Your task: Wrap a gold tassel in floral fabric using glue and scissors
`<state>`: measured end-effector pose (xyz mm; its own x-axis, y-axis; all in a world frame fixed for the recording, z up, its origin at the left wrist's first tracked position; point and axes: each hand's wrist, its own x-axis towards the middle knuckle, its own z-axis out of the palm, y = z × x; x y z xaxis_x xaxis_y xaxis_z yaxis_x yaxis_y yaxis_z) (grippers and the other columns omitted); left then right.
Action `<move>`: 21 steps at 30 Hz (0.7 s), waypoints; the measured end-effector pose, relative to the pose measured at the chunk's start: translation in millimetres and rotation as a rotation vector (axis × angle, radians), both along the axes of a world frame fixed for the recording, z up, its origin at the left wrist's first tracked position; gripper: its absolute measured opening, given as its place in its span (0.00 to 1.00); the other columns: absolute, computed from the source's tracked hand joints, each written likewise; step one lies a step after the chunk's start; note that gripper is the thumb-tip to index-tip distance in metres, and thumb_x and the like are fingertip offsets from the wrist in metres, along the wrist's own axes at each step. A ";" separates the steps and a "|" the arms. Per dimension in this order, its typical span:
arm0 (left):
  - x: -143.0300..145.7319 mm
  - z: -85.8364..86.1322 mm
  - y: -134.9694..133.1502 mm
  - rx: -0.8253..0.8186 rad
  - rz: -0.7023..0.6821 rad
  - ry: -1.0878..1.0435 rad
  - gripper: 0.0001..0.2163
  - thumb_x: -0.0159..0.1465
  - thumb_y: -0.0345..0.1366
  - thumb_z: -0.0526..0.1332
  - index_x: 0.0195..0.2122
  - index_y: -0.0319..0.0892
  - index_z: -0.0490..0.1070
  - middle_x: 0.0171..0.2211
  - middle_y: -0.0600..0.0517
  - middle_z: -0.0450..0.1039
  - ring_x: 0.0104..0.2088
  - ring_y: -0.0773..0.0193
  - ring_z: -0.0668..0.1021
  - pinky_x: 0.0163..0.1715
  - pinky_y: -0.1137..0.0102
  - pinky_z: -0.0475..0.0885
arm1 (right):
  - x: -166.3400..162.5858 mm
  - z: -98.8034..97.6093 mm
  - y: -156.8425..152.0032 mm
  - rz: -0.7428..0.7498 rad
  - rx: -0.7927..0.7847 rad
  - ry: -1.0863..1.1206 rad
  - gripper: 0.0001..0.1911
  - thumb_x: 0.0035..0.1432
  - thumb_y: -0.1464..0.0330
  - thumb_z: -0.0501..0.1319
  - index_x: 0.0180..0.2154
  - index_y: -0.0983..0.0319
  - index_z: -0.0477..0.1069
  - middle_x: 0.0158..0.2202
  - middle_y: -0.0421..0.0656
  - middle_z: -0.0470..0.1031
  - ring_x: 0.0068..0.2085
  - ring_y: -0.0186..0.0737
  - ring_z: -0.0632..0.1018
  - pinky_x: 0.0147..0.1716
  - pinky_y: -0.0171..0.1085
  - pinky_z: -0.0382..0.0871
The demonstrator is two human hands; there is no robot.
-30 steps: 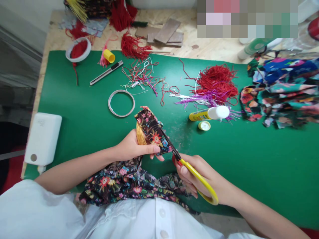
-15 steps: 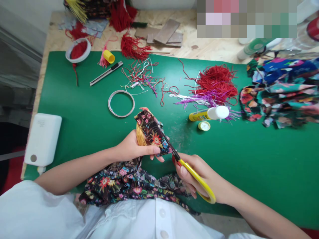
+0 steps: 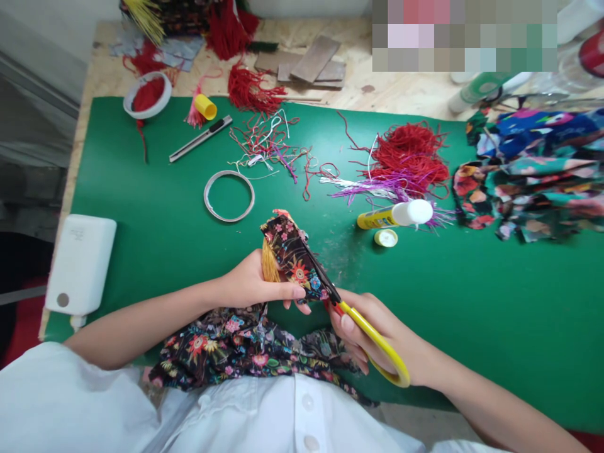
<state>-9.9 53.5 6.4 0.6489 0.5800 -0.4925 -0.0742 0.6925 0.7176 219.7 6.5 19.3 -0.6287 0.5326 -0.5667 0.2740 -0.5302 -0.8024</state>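
My left hand is closed on a small piece wrapped in dark floral fabric, with a yellow tassel beside my thumb. In my right hand are yellow-handled scissors, fingers through the loop, and the blades lie along the right edge of the floral piece. More of the same floral cloth hangs down from the piece into my lap.
On the green mat lie a glue stick with its cap, a roll of tape, a utility knife, red cord bundles and loose threads. Colourful fabric scraps pile at right. A white device sits at left.
The floral piece and the scissors have shifted slightly right and toward me. The scissor handle loop has closed in a little.
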 end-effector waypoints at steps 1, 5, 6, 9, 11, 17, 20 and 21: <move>-0.1 0.1 0.1 0.002 -0.001 -0.002 0.14 0.48 0.37 0.78 0.29 0.37 0.76 0.25 0.48 0.82 0.24 0.64 0.82 0.23 0.76 0.76 | 0.2 -0.4 -0.2 0.000 0.002 0.000 0.31 0.60 0.37 0.52 0.33 0.60 0.59 0.16 0.30 0.57 0.14 0.26 0.62 0.13 0.28 0.59; -0.4 0.2 0.2 0.016 -0.001 -0.014 0.13 0.50 0.36 0.77 0.30 0.36 0.76 0.25 0.48 0.82 0.25 0.65 0.82 0.23 0.76 0.76 | 0.4 -3.2 -2.3 -0.015 -0.003 0.016 0.31 0.61 0.38 0.52 0.32 0.59 0.59 0.16 0.29 0.55 0.14 0.26 0.60 0.13 0.28 0.59; -0.3 0.1 0.2 0.022 -0.003 -0.011 0.13 0.50 0.37 0.77 0.30 0.36 0.76 0.26 0.48 0.82 0.25 0.64 0.82 0.23 0.76 0.76 | 0.3 -4.0 -2.9 -0.020 -0.003 0.022 0.30 0.62 0.38 0.52 0.32 0.59 0.59 0.16 0.29 0.55 0.14 0.26 0.60 0.13 0.27 0.59; -0.2 -0.6 -0.1 0.039 -0.018 -0.002 0.14 0.52 0.39 0.76 0.30 0.36 0.76 0.26 0.47 0.82 0.25 0.63 0.82 0.24 0.75 0.77 | -0.7 -5.5 -4.1 -0.026 0.002 0.032 0.29 0.62 0.39 0.52 0.32 0.59 0.59 0.15 0.29 0.55 0.13 0.26 0.60 0.12 0.27 0.58; -0.1 -1.1 -0.5 0.044 -0.026 0.001 0.14 0.51 0.40 0.76 0.30 0.36 0.76 0.26 0.46 0.82 0.26 0.63 0.82 0.24 0.75 0.77 | -1.7 -5.4 -4.2 -0.027 0.002 0.029 0.30 0.62 0.38 0.52 0.31 0.59 0.58 0.15 0.30 0.55 0.13 0.26 0.61 0.12 0.27 0.57; -0.5 -1.2 -0.4 0.051 -0.037 -0.007 0.14 0.53 0.40 0.75 0.31 0.36 0.75 0.26 0.47 0.82 0.25 0.65 0.82 0.24 0.76 0.77 | -3.0 -4.1 -3.2 -0.013 0.001 0.015 0.31 0.60 0.37 0.52 0.31 0.59 0.57 0.15 0.29 0.55 0.12 0.26 0.62 0.12 0.27 0.58; -0.6 -1.1 0.0 0.052 -0.045 0.004 0.14 0.52 0.41 0.76 0.31 0.36 0.76 0.26 0.46 0.82 0.24 0.65 0.81 0.24 0.75 0.77 | -0.6 -3.6 -2.8 0.004 -0.004 0.007 0.32 0.60 0.36 0.51 0.32 0.59 0.57 0.17 0.31 0.58 0.13 0.27 0.65 0.12 0.27 0.59; -0.6 -1.2 0.0 0.055 -0.047 0.006 0.15 0.52 0.41 0.75 0.30 0.36 0.76 0.26 0.46 0.82 0.24 0.65 0.81 0.24 0.75 0.77 | 0.3 -3.3 -2.9 0.012 -0.006 0.006 0.32 0.60 0.36 0.51 0.32 0.59 0.57 0.17 0.31 0.59 0.14 0.27 0.65 0.12 0.28 0.59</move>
